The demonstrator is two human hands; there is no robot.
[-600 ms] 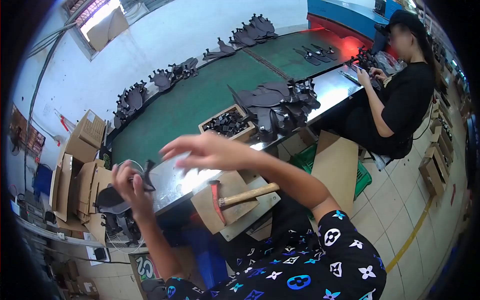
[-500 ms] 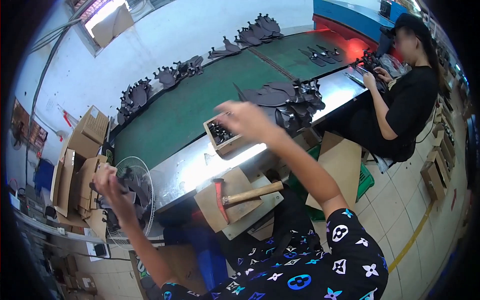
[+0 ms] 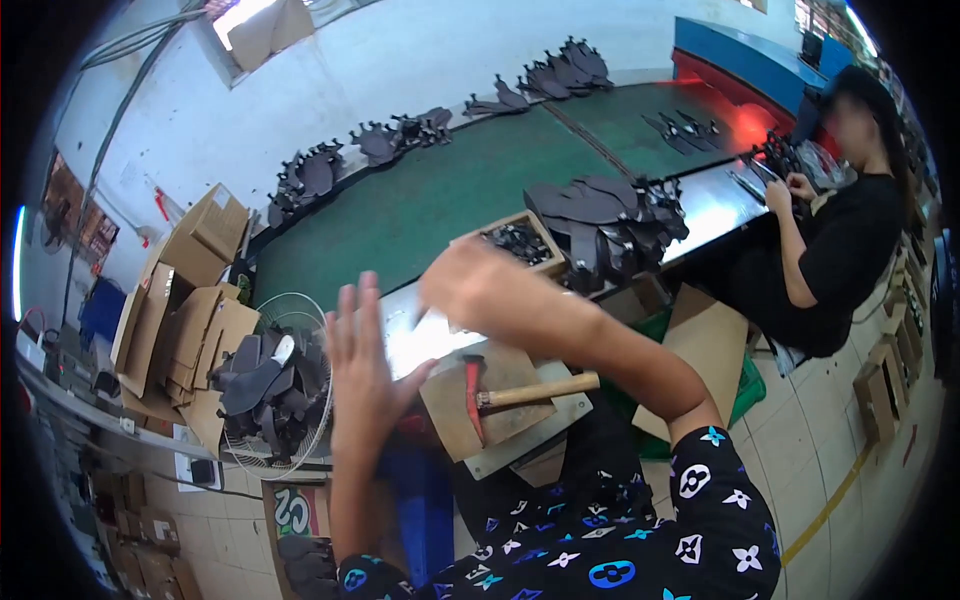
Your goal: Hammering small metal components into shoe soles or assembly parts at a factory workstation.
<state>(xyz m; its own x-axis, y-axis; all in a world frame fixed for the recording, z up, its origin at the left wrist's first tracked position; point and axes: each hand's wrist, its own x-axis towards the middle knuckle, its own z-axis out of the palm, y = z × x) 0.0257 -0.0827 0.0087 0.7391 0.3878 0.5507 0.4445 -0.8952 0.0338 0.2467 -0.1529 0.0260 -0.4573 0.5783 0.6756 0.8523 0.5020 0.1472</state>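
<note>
A long green table [image 3: 420, 205] goes across the far side, with a shiny metal strip along its near edge. Another person [image 3: 855, 235] in black sits at the right. Brown cardboard boxes [image 3: 195, 255] stand at the left. A big pile of dark shoe soles [image 3: 590, 205] lies on the table, right of the middle. Near the cardboard is a round white wire basket [image 3: 290, 294] with dark shoe parts [image 3: 262, 388] in it. A wooden box [image 3: 548, 239] sits just left of the pile. A red hammer [image 3: 473, 400] with a wooden handle lies on a brown board, close to the person. The left hand [image 3: 362, 375] is up, just right of the basket, fingers spread and holding nothing. The right hand [image 3: 465, 285] is blurry, in front of the wooden box; I can't tell how its fingers are. Little black bits [image 3: 522, 242] fill that box.
</note>
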